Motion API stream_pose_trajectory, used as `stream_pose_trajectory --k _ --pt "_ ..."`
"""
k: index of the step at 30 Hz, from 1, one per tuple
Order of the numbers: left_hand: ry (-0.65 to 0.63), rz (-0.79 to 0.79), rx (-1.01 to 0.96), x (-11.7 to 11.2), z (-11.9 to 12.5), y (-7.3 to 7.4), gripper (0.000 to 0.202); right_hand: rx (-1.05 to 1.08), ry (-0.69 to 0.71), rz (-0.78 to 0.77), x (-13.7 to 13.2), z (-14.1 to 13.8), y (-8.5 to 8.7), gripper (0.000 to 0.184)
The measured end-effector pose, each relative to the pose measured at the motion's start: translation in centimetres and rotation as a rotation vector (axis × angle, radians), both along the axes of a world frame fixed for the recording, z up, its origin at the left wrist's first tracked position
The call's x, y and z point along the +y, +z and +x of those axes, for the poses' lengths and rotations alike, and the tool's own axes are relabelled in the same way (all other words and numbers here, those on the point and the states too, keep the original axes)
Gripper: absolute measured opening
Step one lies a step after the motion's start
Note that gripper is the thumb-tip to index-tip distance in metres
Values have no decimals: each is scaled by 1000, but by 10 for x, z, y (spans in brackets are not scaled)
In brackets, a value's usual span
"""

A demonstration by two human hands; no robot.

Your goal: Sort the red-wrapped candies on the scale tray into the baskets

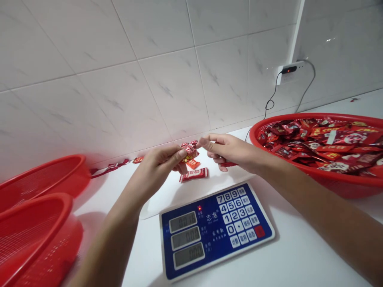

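My left hand (163,162) is closed in a pinch on a small bunch of red wrapped candies (189,150), held above the white pan of a digital scale (215,229). My right hand (229,151) reaches in from the right, its fingers curled, with a thin red wrapper (229,164) showing under the palm and its fingertips close to the bunch. On the scale pan lie a red candy packet (194,174) and a small orange one (193,164).
A big red basket (299,159) heaped with red candy packets stands at the right. Two empty red baskets (38,215) are stacked at the left. A wall socket with a plug and black cable (289,71) sits on the tiled wall. A few red wrappers (112,166) lie along the wall.
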State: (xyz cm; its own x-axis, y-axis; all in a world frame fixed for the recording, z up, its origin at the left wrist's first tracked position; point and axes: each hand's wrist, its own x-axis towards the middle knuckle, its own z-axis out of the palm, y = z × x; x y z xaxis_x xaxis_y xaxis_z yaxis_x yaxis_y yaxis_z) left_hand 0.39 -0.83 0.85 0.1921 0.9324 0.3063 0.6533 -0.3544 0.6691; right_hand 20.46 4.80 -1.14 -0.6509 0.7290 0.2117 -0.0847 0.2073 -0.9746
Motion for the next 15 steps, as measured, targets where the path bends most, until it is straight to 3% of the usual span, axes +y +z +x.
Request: stream_pose_trajectory --k 3,6,11,15 --pt "31 5 104 1 -6 4 40 126 26 -135 0 7 8 41" --pt "98 14 210 2 -9 5 43 179 -35 -187 -1 10 16 40" --pt "134 -6 214 3 -15 4 44 226 -196 -258 1 9 19 24" --pt "127 -25 215 2 -14 5 43 248 -197 -274 1 10 21 25"
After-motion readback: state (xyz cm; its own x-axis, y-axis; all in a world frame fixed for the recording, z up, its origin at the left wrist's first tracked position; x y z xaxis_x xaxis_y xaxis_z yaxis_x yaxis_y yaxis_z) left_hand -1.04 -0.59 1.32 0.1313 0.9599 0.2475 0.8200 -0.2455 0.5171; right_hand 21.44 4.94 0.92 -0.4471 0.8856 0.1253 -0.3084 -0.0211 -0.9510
